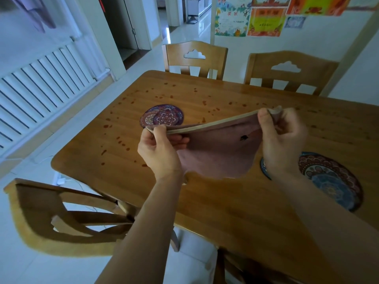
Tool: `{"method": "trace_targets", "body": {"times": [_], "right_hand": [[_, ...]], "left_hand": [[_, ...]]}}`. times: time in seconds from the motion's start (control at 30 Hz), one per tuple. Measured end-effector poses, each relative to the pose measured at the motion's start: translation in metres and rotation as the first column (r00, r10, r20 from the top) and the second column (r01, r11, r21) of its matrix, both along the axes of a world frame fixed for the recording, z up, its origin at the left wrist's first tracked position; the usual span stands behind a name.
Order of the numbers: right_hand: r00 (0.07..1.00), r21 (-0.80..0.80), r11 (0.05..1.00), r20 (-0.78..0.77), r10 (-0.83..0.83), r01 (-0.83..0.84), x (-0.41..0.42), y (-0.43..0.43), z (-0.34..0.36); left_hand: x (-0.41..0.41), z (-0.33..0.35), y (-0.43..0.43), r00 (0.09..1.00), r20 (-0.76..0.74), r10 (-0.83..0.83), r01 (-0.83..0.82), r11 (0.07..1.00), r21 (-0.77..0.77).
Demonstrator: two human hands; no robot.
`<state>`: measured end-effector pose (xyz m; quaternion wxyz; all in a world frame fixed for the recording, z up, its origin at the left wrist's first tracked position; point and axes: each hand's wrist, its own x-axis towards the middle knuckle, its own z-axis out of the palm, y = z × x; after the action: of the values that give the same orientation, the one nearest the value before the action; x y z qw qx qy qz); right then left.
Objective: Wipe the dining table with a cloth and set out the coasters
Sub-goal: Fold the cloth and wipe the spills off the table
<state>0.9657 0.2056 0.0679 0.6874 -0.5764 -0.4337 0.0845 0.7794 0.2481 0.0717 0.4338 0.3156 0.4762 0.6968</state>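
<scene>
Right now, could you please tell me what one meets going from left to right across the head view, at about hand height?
From the left: radiator → left hand → pink cloth → right hand → blue patterned coaster. I leave out the purple coasters, since they line up with the left hand.

Across from me: cloud cut-out chair (176, 58), second chair (262, 66) beside it. Near chair (37, 201) at my left. White radiator (41, 89) along left wall. Bright posters (264, 21) ahead. Glossy tile floor (41, 269).

Head camera looks down, close over table (205, 201).
</scene>
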Motion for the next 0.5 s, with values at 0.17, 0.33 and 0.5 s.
{"method": "trace_targets", "body": {"times": [0.17, 0.33, 0.5], "right_hand": [[0.995, 0.049, 0.994, 0.009, -0.099, 0.098, 0.007, 0.010, 0.007], [0.996, -0.350, 0.934, -0.017, -0.087, 0.075, 0.021, 0.039, -0.014], [0.991, -0.617, 0.778, -0.130, 0.045, -0.116, 0.031, 0.064, -0.059]], "left_hand": [[0.004, 0.011, 0.004, 0.999, -0.011, 0.052, -0.050, 0.994, 0.098], [0.012, -0.017, 0.039, 0.996, -0.069, -0.058, 0.042, 0.977, -0.209], [0.006, -0.076, 0.079, 0.979, -0.070, -0.192, 0.134, 0.860, -0.492]]}}
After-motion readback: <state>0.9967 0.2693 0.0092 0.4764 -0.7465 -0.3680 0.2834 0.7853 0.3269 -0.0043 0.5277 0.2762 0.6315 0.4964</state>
